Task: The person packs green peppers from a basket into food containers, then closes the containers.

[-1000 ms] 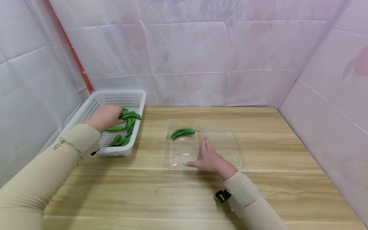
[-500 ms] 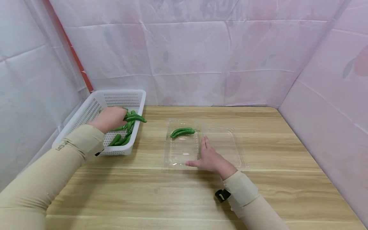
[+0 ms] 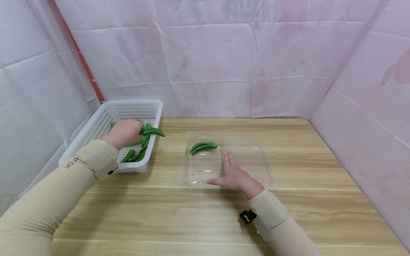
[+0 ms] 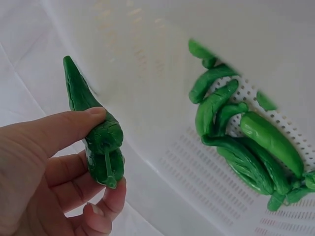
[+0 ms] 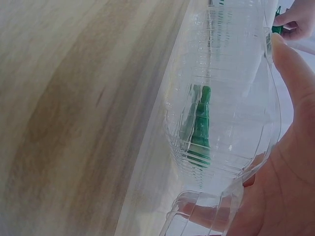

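Note:
My left hand (image 3: 124, 133) pinches two long green chili peppers (image 4: 102, 142) between thumb and fingers, above the right part of a white perforated basket (image 3: 159, 115). In the left wrist view their stem ends face the camera. My right hand (image 3: 237, 177) rests at the middle fold of a clear plastic clamshell container (image 3: 205, 170), its thumb and fingers spread and fairly straight. Through the clear wall in the right wrist view, fingers show near the fold. Inside the container's left half lie green chili peppers (image 3: 203, 147), side by side near the far end.
Several more green peppers (image 4: 273, 140) lie in the basket at the left. The container's lid half (image 3: 250, 163) lies unfolded to the right on the wooden table (image 3: 179, 220). Cloth walls (image 3: 208, 64) stand behind and at both sides.
My left hand has moved a little to the right with the peppers, toward the basket's right rim. The right hand and the container have stayed in place.

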Demonstrator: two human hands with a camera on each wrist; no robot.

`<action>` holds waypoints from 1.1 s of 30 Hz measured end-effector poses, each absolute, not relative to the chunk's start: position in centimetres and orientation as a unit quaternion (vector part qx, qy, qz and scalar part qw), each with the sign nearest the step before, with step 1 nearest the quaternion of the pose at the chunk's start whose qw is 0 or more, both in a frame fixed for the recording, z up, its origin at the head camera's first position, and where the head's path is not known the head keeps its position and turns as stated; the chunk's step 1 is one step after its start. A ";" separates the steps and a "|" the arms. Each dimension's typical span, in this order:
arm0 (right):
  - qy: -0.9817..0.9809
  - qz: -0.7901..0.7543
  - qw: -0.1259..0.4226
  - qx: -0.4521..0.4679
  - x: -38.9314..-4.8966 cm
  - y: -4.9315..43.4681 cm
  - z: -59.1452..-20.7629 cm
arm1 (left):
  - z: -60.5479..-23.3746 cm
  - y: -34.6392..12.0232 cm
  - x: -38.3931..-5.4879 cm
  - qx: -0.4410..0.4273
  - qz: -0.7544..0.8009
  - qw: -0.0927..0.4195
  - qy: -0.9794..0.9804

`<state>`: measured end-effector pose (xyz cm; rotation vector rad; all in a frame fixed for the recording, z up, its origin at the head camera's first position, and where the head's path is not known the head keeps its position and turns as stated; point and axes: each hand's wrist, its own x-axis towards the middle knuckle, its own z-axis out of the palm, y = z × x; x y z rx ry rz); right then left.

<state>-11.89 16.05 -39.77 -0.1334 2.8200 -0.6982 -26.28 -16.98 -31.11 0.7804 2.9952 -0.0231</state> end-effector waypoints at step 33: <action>0.962 -0.237 0.124 -0.049 -12.5 15.4 -39.6 | -32.2 -11.2 -24.2 0.287 0.022 0.022 0.957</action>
